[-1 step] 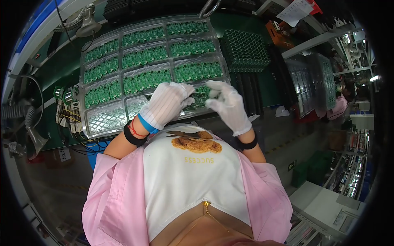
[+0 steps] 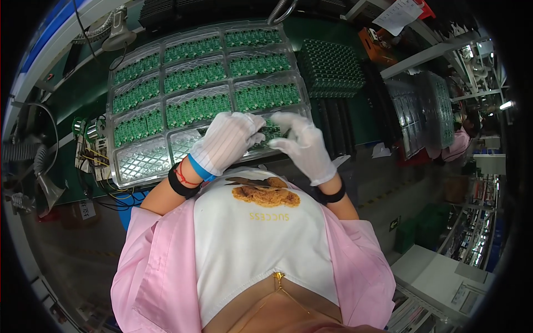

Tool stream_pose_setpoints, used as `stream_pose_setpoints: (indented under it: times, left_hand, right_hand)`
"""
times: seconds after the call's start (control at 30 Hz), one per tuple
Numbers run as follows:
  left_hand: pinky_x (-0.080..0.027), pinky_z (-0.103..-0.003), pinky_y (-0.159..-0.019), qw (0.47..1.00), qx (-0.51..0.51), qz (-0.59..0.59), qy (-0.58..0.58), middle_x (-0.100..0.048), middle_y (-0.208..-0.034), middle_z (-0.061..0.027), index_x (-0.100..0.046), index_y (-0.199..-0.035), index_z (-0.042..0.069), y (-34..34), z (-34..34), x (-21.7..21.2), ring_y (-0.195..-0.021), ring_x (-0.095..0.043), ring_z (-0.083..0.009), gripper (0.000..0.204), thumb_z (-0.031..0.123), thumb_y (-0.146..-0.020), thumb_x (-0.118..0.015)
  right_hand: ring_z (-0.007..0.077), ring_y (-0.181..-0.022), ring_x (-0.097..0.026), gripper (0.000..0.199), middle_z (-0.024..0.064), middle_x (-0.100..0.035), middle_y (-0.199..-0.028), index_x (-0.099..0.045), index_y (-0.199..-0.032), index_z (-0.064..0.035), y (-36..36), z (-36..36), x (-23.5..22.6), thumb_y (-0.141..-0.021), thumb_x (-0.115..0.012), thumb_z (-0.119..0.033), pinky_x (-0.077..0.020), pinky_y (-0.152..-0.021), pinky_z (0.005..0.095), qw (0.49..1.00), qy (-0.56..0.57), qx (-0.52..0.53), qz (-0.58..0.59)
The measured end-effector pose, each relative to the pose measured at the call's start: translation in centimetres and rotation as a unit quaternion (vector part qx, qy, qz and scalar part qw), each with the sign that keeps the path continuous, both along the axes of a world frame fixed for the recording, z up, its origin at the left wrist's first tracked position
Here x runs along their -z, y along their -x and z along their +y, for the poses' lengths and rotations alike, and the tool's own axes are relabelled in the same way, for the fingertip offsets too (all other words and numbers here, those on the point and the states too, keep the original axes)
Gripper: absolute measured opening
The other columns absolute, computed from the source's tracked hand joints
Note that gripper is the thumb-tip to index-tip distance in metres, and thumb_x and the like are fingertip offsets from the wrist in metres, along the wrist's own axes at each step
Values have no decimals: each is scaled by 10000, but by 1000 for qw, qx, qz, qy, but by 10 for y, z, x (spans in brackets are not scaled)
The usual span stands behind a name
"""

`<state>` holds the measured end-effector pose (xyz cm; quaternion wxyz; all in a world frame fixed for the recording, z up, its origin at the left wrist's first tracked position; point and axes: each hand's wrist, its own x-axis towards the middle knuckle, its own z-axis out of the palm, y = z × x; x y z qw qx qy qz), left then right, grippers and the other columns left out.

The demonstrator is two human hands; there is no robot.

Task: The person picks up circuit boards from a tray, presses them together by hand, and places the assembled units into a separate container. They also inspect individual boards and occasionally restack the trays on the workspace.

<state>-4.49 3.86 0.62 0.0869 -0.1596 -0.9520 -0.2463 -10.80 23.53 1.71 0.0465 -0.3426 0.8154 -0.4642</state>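
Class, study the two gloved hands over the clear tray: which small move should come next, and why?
Probably the right hand should gently close on the green boards between the hands: its thumb and fingers stand apart there, and the left hand is close on the other side. Whether the left one grips a board is hidden.

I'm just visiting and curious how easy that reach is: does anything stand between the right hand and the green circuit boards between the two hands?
Nothing visible does. The right hand is open beside the green circuit boards, with the left hand on their other side; blur hides whether the right one touches them.
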Motion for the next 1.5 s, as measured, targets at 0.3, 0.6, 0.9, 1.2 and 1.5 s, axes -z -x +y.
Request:
stream_pose_setpoints:
  times: [0.3,0.6,0.9,1.2,1.5]
  left_hand:
    - [-470,-390,-559,972,159,38,-170,-578,-679,-98,-561,-784,38,-1,-1,0,-660,-598,-289,177,170,-786,-678]
    - [-443,-345,-589,969,-116,160,-149,-594,-724,-99,-574,-789,18,-37,-49,-23,-621,-563,-264,208,152,-745,-726]
    - [-413,-322,-646,965,-189,79,-164,-558,-752,-102,-595,-855,-4,-81,-77,-32,-705,-517,-243,204,150,-767,-696]
    - [-450,-332,-680,964,-134,37,-226,-613,-831,-122,-607,-966,-2,-95,-84,-34,-743,-571,-243,272,99,-730,-698]
    - [-493,-376,-692,991,-30,129,-23,-648,-977,-143,-530,-1197,40,-104,-51,-32,-802,-637,-284,574,-44,-654,-696]
  right_hand:
    - [186,-629,-553,119,94,-599,-768,-633,-912,-8,15,21,-2,-836,-614,-99,-459,-579,299,992,21,3,-125]
    - [282,-765,-615,222,128,-592,-846,-588,-1025,-68,52,32,72,-829,-638,-158,-506,-663,384,960,-207,136,130]
    - [337,-927,-616,223,118,-543,-1096,-571,-1029,-111,36,13,75,-845,-640,-215,-511,-719,434,902,-279,309,117]
    - [197,-880,-617,241,74,-631,-980,-593,-1075,-25,10,17,65,-895,-596,-186,-502,-724,321,931,-28,299,209]
    - [240,-801,-624,178,114,-648,-850,-653,-879,-3,-86,-74,-1,-751,-721,-106,-494,-682,335,978,96,-133,126]
